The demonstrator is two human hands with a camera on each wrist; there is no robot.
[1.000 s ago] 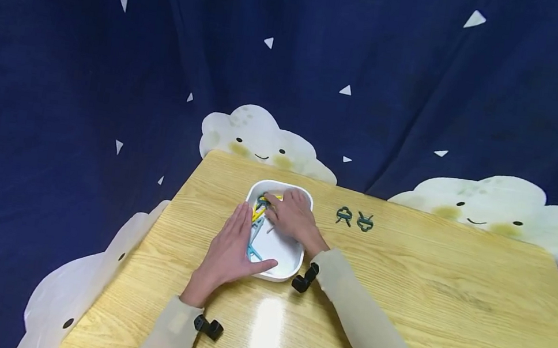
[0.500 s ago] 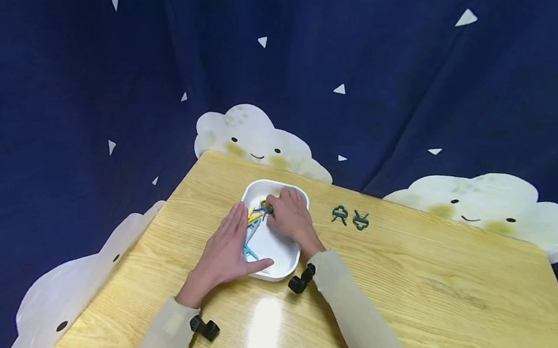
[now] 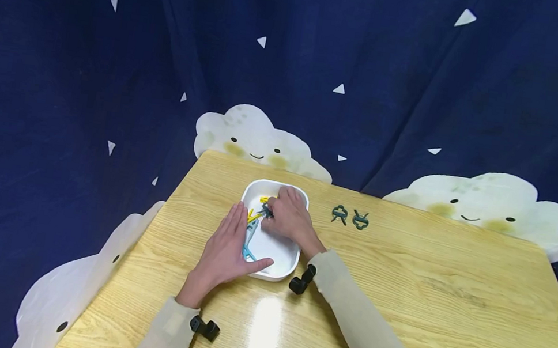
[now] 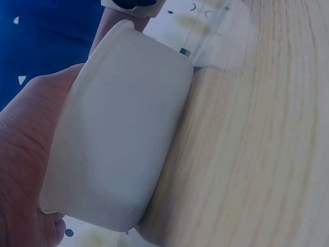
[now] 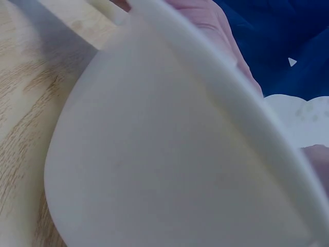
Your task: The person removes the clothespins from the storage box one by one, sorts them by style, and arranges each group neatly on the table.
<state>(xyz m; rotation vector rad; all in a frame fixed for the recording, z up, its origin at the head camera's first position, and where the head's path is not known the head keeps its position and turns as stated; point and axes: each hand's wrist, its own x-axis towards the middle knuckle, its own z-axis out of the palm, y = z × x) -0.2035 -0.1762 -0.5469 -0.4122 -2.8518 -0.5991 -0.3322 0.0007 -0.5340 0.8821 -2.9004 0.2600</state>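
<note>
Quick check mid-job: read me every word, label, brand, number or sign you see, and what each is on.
None: no readable word, label, brand or number in any view.
White tub: no lettering on the walls that show.
Dark green clips beside it: too small to tell whether they carry markings.
Dark blue curtain: only printed smiling clouds and white triangles.

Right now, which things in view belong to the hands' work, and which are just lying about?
Part of the work, it seems:
left hand, at the white tray
right hand, at a dark green clip inside
yellow pieces and light blue pieces inside
two dark green clips outside, probably

Only surroundings:
wooden table
navy curtain with clouds
black wrist devices
</note>
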